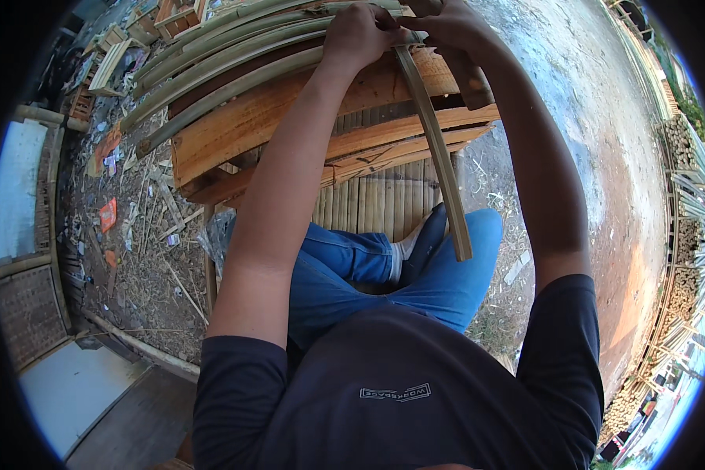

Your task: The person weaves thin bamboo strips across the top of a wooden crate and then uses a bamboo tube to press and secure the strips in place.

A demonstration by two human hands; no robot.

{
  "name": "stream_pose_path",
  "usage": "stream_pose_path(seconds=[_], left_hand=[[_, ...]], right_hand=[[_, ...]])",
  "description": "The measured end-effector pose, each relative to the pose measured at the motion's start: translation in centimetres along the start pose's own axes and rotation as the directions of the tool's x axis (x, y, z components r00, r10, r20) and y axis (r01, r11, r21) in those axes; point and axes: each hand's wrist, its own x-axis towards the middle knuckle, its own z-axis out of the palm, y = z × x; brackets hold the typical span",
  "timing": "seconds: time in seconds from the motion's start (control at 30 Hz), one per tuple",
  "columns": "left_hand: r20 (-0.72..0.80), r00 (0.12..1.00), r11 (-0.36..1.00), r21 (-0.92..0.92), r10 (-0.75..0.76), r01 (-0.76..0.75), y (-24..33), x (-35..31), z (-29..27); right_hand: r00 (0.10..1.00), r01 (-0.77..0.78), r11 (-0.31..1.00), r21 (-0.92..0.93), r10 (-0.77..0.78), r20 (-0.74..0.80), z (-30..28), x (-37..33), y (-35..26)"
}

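At the top of the view both my hands meet over a stack of split bamboo and planks. A long narrow bamboo strip (pixel 439 153) runs from under my fingers down toward my right knee, its near end hanging free. My left hand (pixel 358 37) is closed at the strip's far end. My right hand (pixel 453 33) is beside it, fingers bent toward the left hand; what they grip is mostly hidden. A dark brown wooden piece (pixel 470 84) shows under my right hand, and I cannot tell whether the hand holds it.
Split bamboo lengths (pixel 227 82) lie across orange-brown planks (pixel 243 129) at the left. Below is a bamboo slat surface (pixel 380 205), with my bent legs in jeans (pixel 345 258) close by. Littered ground (pixel 145 227) lies left, bare ground (pixel 603 157) right, with bamboo stacks (pixel 685 290) beyond.
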Motion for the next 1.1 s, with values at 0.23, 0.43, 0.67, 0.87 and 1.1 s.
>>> stream_pose_path(seconds=[0.23,0.43,0.67,0.87,1.1], left_hand=[[-0.037,0.998,0.998,-0.039,0.049,-0.050,0.1,-0.3,-0.1],[-0.061,0.996,0.996,0.061,0.065,-0.061,-0.4,-0.3,0.1],[-0.067,0.991,0.993,-0.008,0.116,-0.116,-1.0,0.2,0.3],[-0.043,0.998,0.896,-0.440,0.049,-0.063,-2.2,0.4,-1.5],[0.037,0.996,0.906,-0.418,0.085,-0.062,-2.6,0.8,-1.1]], right_hand=[[0.998,-0.046,0.998,0.033,0.045,0.040,0.1,0.3,-0.5],[0.994,-0.102,0.995,0.004,0.102,0.023,-0.2,-0.1,-1.1],[0.998,-0.048,0.941,0.336,0.030,0.059,0.7,1.4,1.9],[0.997,-0.017,0.885,0.466,-0.020,0.074,1.2,2.0,2.7],[0.978,0.013,0.812,0.584,-0.133,0.163,1.5,3.7,4.6]])
